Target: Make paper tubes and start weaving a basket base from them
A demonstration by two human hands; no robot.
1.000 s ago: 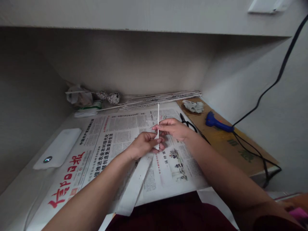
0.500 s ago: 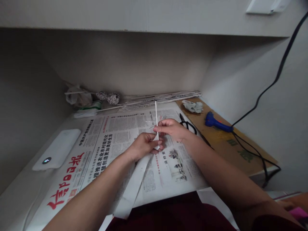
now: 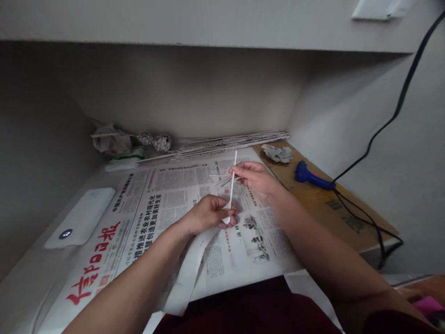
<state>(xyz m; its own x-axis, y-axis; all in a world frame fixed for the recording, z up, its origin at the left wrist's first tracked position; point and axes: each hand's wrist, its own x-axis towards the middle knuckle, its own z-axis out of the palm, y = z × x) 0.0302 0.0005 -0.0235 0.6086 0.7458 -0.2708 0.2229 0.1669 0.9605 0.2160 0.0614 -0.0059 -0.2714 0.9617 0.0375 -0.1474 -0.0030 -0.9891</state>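
A long white paper strip (image 3: 189,273) runs from the table's front edge up to my left hand (image 3: 210,214). That hand is closed, its thumb and fingers pinching the strip where it narrows into a thin rolled paper tube (image 3: 234,178). The tube stands nearly upright, leaning slightly right. Higher up, my right hand (image 3: 256,178) pinches the tube between thumb and fingertips, its other fingers curled. A few thin paper sticks (image 3: 225,181) lie on the newspaper (image 3: 174,204) behind the tube, near the right fingers.
Many rolled paper sticks (image 3: 232,144) lie along the back wall. On the cardboard (image 3: 313,199) at right rest a crumpled paper (image 3: 277,154) and a blue glue gun (image 3: 313,176) with a black cord (image 3: 389,123). A white power bank (image 3: 81,218) lies left; a plastic bag (image 3: 111,139) sits behind.
My right hand has moved up and right along the tube, away from my left hand. The tube's tip has shifted right. Black scissors seen before are now hidden behind my right hand and arm.
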